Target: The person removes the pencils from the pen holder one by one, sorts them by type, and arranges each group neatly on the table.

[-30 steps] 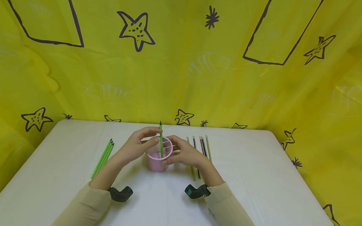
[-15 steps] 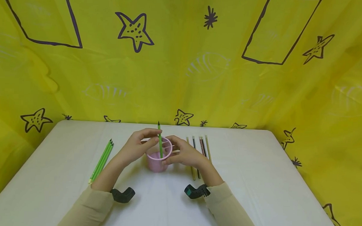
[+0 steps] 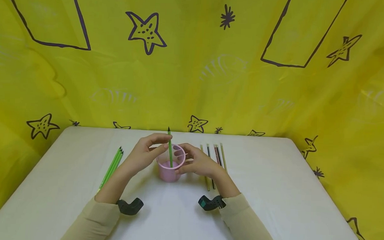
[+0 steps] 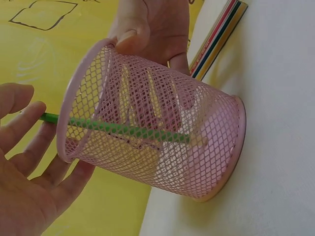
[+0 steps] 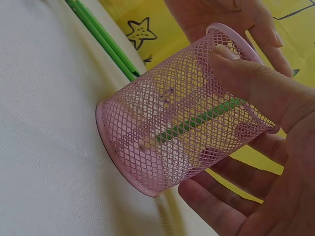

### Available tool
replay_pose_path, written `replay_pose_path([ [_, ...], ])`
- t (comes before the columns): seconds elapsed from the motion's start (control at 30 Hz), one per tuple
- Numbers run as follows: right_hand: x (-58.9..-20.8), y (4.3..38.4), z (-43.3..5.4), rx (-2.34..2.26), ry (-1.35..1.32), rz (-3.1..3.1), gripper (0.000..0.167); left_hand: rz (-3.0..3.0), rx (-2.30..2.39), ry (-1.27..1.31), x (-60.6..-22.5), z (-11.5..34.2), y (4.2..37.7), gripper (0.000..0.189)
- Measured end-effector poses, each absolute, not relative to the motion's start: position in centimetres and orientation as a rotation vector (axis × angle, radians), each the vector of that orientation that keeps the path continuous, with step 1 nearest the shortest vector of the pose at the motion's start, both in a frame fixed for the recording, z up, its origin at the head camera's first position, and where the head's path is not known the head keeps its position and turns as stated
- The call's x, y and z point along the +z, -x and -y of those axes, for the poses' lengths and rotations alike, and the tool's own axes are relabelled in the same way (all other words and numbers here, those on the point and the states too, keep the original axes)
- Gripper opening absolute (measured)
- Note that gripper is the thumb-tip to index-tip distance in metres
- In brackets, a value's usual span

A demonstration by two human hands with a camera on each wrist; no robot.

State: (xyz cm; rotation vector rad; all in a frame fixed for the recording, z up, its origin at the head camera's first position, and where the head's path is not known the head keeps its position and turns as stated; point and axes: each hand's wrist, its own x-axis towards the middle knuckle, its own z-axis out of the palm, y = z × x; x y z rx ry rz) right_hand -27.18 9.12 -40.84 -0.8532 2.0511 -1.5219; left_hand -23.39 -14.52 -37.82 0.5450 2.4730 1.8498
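Observation:
A pink mesh pencil cup (image 3: 168, 175) stands on the white table between both hands. My right hand (image 3: 200, 165) grips its right side, with the thumb near the rim and the fingers around the mesh. My left hand (image 3: 142, 156) pinches a green pencil (image 3: 170, 149) between thumb and fingers at the cup's mouth. The pencil's dark point is up, and its lower part is inside the cup. Through the mesh, the left wrist view shows the green shaft (image 4: 123, 129) ending short of the cup's base, at a pale end (image 4: 199, 141).
Several green pencils (image 3: 112, 166) lie left of the cup, partly behind the left forearm. On the right, several gold, black and red pencils (image 3: 208, 154) lie side by side, partly covered by the right hand and forearm. A yellow patterned cloth (image 3: 180, 80) hangs behind the table (image 3: 172, 218).
The green pencil's top has leaned slightly left relative to the cup. Both hands keep their holds, and the head view has shifted a little.

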Motion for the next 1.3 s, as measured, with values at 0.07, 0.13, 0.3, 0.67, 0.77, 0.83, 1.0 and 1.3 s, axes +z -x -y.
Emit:
replay_pose_path([
  [0.07, -40.8, 27.2, -9.1, -1.513, 0.848, -2.059, 0.077, -2.485, 1.857, -0.544, -37.6, 14.6, 23.3, 0.032],
  [0.13, -40.7, 27.1, -9.1, -1.508, 0.848, -2.065, 0.077, -2.499, 1.870, -0.541, -37.4, 14.7, 23.3, 0.031],
  [0.3, -40.7, 27.1, -9.1, -1.511, 0.847, -2.064, 0.078, -2.529, 1.903, -0.505, -36.9, 14.9, 23.0, 0.030],
  [0.67, -40.8, 27.2, -9.0, -1.519, 0.849, -2.048, 0.078, -2.436, 2.101, -0.437, -35.7, 16.3, 22.7, 0.032],
  [0.77, -40.7, 27.1, -9.0, -1.513, 0.847, -2.052, 0.079, -2.372, 2.177, -0.485, -35.4, 16.7, 22.6, 0.033],
  [0.83, -40.7, 27.1, -9.0, -1.514, 0.846, -2.049, 0.080, -2.333, 2.222, -0.514, -35.1, 17.0, 22.5, 0.033],
  [1.0, -40.7, 27.1, -9.0, -1.516, 0.836, -2.043, 0.079, -2.284, 2.309, -0.538, -34.4, 17.6, 22.1, 0.034],
  [1.3, -40.7, 27.1, -9.1, -1.507, 0.825, -2.059, 0.077, -2.286, 2.363, -0.536, -33.6, 18.4, 21.6, 0.033],
])
